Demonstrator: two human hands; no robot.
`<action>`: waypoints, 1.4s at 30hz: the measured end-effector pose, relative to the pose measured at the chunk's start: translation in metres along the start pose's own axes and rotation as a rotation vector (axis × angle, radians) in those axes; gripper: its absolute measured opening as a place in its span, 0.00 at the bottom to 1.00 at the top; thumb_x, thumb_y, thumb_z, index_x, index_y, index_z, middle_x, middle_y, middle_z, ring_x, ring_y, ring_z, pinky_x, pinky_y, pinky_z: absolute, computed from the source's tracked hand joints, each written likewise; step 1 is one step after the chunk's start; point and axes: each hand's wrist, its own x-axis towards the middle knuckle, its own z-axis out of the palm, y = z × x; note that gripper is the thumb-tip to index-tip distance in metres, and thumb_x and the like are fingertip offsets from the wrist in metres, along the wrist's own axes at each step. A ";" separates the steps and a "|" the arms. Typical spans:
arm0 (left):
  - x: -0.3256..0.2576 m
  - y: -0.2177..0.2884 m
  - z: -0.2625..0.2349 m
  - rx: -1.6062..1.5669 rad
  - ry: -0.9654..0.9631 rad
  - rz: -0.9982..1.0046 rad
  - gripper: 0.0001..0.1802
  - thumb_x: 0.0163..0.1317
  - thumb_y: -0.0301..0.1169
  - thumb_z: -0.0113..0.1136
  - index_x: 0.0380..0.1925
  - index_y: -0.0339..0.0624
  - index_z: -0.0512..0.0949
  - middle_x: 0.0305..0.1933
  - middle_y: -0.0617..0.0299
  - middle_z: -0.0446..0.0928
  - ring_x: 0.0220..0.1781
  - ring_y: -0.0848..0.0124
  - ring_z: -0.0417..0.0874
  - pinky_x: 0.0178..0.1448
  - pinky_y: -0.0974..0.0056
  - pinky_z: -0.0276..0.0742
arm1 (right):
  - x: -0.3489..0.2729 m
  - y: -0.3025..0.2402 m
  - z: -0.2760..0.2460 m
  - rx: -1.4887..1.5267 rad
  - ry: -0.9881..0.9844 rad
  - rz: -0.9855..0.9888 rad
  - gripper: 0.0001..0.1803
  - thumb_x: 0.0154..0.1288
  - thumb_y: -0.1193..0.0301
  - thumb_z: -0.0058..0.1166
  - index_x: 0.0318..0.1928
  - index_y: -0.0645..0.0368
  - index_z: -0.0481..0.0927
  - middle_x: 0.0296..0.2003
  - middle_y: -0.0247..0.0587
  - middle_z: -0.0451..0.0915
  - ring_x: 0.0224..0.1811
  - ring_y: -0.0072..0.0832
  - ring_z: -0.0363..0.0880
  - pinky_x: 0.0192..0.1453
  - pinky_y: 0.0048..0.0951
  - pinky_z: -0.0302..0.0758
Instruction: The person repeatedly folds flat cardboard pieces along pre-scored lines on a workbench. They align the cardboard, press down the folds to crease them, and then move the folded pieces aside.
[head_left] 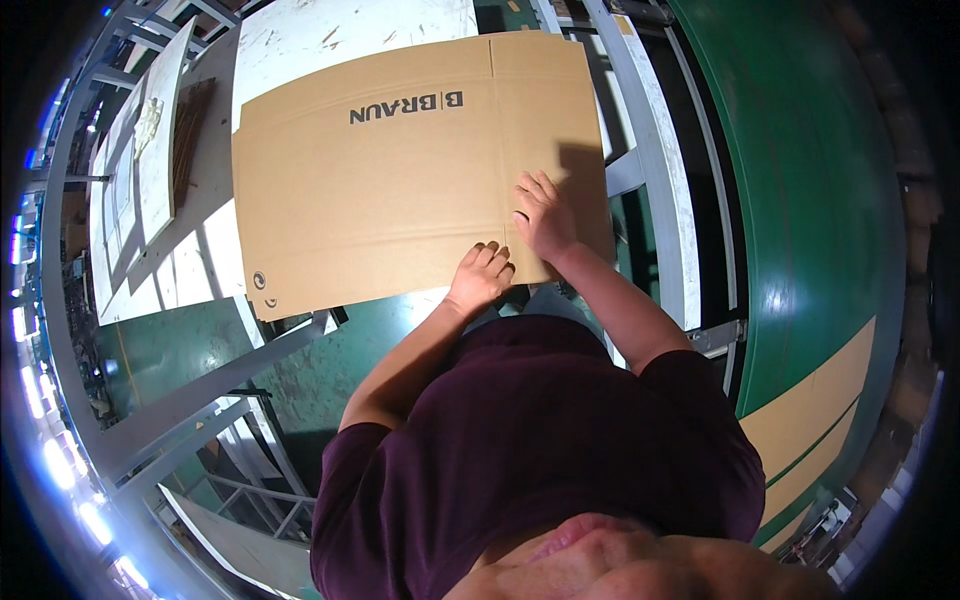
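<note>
A large flat brown cardboard box blank (370, 180) with fold creases and dark print lies in front of me. My left hand (482, 277) is at its near edge, beside a short slot. The fingers of that hand are curled over the cardboard, and its thumb is hidden. Farther forward and to the right, my right hand (545, 218) rests on the cardboard with its fingers stretched out and partly spread, holding nothing. A dark shadow falls on the blank just beyond this hand.
White boards (350, 30) lie beneath and behind the blank. On the left, another white panel (165, 130) stands near a grey metal frame (270, 355). A green conveyor belt (810, 200) runs along the right, carrying brown cardboard (815, 400) at its near end.
</note>
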 end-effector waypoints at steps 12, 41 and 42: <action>-0.001 -0.017 0.003 -0.210 0.124 0.047 0.15 0.39 0.35 0.67 0.27 0.42 0.75 0.45 0.55 0.76 0.52 0.57 0.76 0.52 0.52 0.74 | 0.025 0.070 -0.002 -0.074 0.202 0.540 0.57 0.32 0.45 0.72 0.63 0.61 0.64 0.64 0.55 0.62 0.69 0.49 0.55 0.71 0.45 0.55; -0.060 -0.054 0.072 -0.535 -0.114 -0.469 0.17 0.58 0.25 0.59 0.48 0.35 0.72 0.49 0.44 0.75 0.53 0.49 0.76 0.57 0.53 0.74 | -0.527 0.180 -0.190 -0.604 0.855 1.685 0.25 0.57 0.72 0.50 0.58 0.58 0.71 0.49 0.55 0.75 0.49 0.51 0.76 0.50 0.42 0.74; -0.065 -0.055 0.074 -0.538 -0.122 -0.483 0.16 0.61 0.25 0.56 0.49 0.33 0.71 0.49 0.45 0.74 0.53 0.51 0.76 0.57 0.55 0.74 | -0.594 0.172 -0.193 -0.505 0.987 1.872 0.19 0.58 0.69 0.51 0.51 0.60 0.73 0.47 0.55 0.76 0.49 0.51 0.74 0.54 0.44 0.71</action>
